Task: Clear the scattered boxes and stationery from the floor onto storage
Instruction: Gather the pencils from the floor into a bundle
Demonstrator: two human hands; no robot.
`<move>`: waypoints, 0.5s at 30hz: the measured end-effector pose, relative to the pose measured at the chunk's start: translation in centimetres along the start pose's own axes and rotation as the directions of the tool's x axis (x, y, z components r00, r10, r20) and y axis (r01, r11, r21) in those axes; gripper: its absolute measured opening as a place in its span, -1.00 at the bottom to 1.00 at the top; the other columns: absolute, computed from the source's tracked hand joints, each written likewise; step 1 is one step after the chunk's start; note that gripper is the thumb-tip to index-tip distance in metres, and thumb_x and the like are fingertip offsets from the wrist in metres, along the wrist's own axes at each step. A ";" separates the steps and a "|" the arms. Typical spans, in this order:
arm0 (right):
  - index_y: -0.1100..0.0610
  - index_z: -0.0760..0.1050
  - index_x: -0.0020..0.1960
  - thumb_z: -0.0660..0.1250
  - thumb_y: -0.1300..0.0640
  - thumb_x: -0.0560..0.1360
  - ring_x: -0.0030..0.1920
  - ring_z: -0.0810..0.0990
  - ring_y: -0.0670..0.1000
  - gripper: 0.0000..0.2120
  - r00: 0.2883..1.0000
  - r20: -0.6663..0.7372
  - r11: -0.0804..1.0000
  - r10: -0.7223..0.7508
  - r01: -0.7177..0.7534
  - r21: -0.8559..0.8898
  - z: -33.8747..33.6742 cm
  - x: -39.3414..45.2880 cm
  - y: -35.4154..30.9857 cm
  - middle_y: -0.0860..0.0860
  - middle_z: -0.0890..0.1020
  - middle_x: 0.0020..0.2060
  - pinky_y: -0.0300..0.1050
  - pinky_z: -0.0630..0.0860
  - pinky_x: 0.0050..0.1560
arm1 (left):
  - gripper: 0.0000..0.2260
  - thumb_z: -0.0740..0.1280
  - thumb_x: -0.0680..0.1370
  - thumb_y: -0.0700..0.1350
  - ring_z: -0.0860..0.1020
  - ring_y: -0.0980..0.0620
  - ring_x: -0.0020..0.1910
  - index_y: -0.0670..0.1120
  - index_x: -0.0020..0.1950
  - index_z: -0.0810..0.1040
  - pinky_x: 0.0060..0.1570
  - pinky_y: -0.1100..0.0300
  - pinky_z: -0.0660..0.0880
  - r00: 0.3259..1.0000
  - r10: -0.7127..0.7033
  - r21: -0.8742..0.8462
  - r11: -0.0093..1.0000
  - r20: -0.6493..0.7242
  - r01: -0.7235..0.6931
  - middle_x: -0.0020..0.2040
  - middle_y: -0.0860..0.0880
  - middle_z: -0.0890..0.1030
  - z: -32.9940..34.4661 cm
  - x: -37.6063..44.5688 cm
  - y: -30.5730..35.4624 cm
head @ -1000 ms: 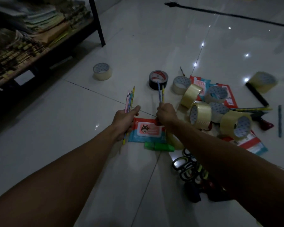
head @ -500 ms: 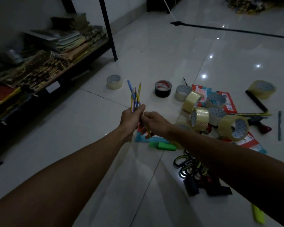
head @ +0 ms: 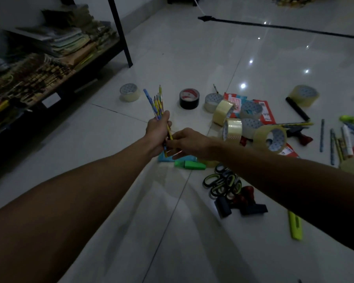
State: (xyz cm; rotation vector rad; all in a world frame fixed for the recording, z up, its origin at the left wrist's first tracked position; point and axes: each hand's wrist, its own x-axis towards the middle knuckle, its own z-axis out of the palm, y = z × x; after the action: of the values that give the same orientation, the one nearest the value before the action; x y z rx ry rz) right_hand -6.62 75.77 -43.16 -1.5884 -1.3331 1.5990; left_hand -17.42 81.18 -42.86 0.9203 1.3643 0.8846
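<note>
While both hands [head: 168,137] grip them, pencils [head: 157,104] point upward

Head camera looks forward and down, floor [head: 172,58] near.

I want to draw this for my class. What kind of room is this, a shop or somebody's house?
Probably a stationery shop or its storeroom, though I can't be sure. A low shelf holds stacks of paper goods, and many tape rolls, scissors and pencils lie on the tiled floor.
</note>
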 end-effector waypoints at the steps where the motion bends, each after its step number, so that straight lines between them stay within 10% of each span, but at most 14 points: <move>1: 0.38 0.55 0.18 0.29 0.15 0.64 -0.02 0.66 0.10 -0.72 1.000 0.000 1.000 0.011 -0.011 0.003 -0.1 -0.2 0.1 0.26 0.66 0.06 -0.09 0.64 0.00 | -0.77 0.24 0.68 0.03 0.51 0.06 -0.28 -0.13 0.02 0.50 -0.29 0.17 0.47 1.000 -0.013 -0.050 0.999 0.023 0.014 -0.25 -0.01 0.54 0.2 -0.2 -0.2; 7: 0.17 0.42 0.28 0.19 0.15 0.68 0.02 0.69 0.13 -0.79 0.963 0.210 0.961 0.170 -0.210 0.183 -0.2 -1.7 0.8 0.15 0.60 0.17 -0.07 0.61 -0.16 | -0.91 0.28 0.67 -0.13 0.60 0.07 -0.34 -0.15 0.04 0.46 -0.26 0.18 0.58 0.998 0.059 -0.285 0.957 0.001 -0.056 -0.32 -0.03 0.53 1.5 -1.5 -1.9; 15: 0.23 0.42 -0.10 0.24 0.38 0.53 -0.36 0.37 -0.02 -0.91 0.987 -0.015 0.961 0.158 -0.150 0.234 -1.0 -0.9 2.3 0.11 0.41 -0.30 -0.14 0.30 -0.35 | -0.92 0.43 0.58 -0.16 0.69 -0.03 -0.12 -0.12 -0.07 0.57 -0.21 0.15 0.60 0.980 0.195 -0.197 0.963 0.028 -0.186 -0.22 -0.08 0.68 2.3 -2.2 -2.7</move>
State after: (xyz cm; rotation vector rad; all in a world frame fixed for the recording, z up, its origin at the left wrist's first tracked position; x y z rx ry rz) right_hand -4.86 74.35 -44.58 -1.5971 -0.9832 1.7418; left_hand -15.17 78.04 -44.51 0.9253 1.1391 1.1155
